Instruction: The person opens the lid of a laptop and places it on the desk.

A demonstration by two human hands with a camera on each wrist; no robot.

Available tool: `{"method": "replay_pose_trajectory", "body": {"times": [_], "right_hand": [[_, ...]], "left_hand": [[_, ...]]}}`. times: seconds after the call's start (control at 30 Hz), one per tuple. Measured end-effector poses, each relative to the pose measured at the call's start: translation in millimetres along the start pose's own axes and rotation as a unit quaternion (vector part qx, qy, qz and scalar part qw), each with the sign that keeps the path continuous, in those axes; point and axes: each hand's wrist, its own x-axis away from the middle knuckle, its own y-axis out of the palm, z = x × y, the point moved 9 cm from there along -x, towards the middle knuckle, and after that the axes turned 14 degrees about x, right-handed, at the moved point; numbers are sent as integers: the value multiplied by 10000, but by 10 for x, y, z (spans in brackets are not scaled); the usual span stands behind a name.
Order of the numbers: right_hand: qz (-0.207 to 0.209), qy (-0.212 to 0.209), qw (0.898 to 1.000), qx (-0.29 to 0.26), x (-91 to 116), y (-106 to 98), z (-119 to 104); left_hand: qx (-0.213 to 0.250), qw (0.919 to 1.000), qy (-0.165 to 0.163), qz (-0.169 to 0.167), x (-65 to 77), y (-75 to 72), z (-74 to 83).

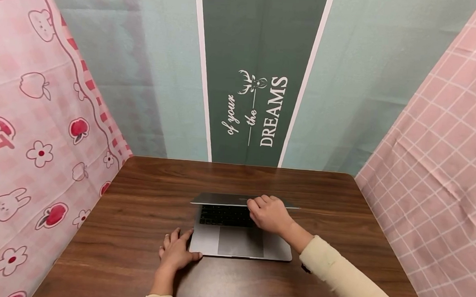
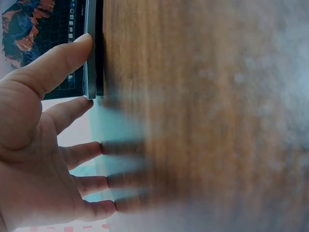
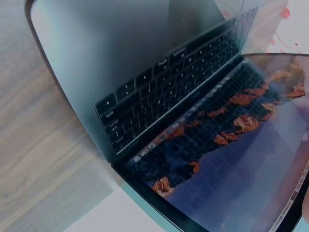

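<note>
A grey laptop [image 1: 205,241] sits on the wooden table, its lid [image 1: 220,199] tilted partway over the black keyboard [image 3: 169,87]. In the right wrist view its lit screen [image 3: 241,154] shows a mountain wallpaper. My right hand [image 1: 270,214] grips the lid's top edge right of the middle, fingers curled over it; only a fingertip [image 3: 305,208] appears in the right wrist view. At the front left corner, my left hand [image 1: 176,251] rests with fingers spread, its thumb [image 2: 65,58] against the front edge and its index finger by the left side.
The brown wooden table [image 1: 137,197] extends around the laptop on all sides. Behind it hangs a green and teal cloth [image 1: 253,40] with white lettering. Pink patterned cloth [image 1: 47,123] borders the left, and pink checked cloth [image 1: 434,147] the right.
</note>
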Motion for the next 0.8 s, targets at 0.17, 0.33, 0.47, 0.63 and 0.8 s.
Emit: {"method": "replay_pose_trajectory", "body": {"times": [0.17,0.33,0.47,0.63,0.8], "right_hand": [[-27,132,9999,48,-68,63,121],[-157,306,9994,-29,-142,88,233],[-496,588,9967,-274,-218,120,342],[-1336,997,9838,-660,-293,237,477],[-2033,1409,9617,-1178,-323,360,586]], "left_hand": [[-8,10000,-23,-30,0,0,4],[-21,10000,-41,-28,-4,-5,2],[-24,10000,-27,-8,-8,-11,2],[-27,10000,-23,2,-9,-3,-5],[-17,10000,-21,35,-14,-9,-12]]}}
